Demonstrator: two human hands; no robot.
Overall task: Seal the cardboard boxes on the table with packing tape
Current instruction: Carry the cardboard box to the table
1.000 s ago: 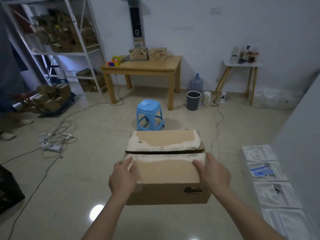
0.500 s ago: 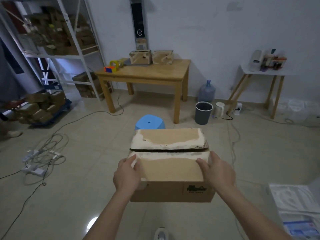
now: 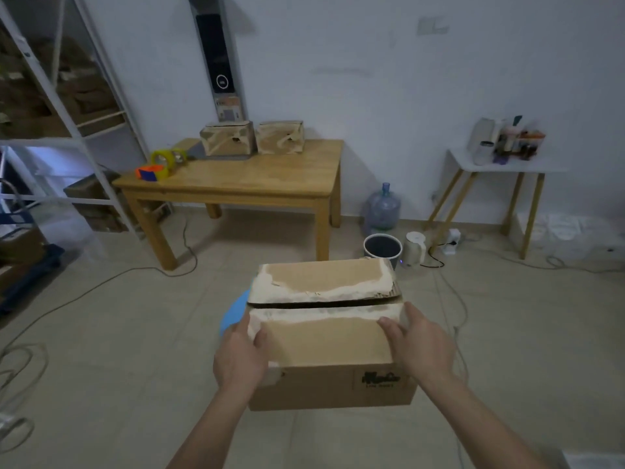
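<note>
I carry a brown cardboard box (image 3: pixel 324 343) in the air in front of me, its two top flaps folded down with a dark gap between them. My left hand (image 3: pixel 238 357) grips its left side with the thumb on the near flap. My right hand (image 3: pixel 421 346) grips the right side the same way. Ahead stands a wooden table (image 3: pixel 263 177) with two taped cardboard boxes, one on the left (image 3: pixel 226 138) and one on the right (image 3: pixel 280 137), at its back edge. Rolls of packing tape (image 3: pixel 165 159) and an orange dispenser (image 3: pixel 148 172) lie at its left end.
A blue stool (image 3: pixel 233 313) shows just behind the carried box. A dark bin (image 3: pixel 382 247), a white kettle (image 3: pixel 415 247) and a water bottle (image 3: pixel 384 206) stand right of the table. White shelving (image 3: pixel 67 130) with boxes is left, a small white side table (image 3: pixel 500 164) right. Cables trail over the floor.
I have walked toward the wooden table with the box held in both hands. The table looms larger and the blue stool is now mostly hidden behind the box.
</note>
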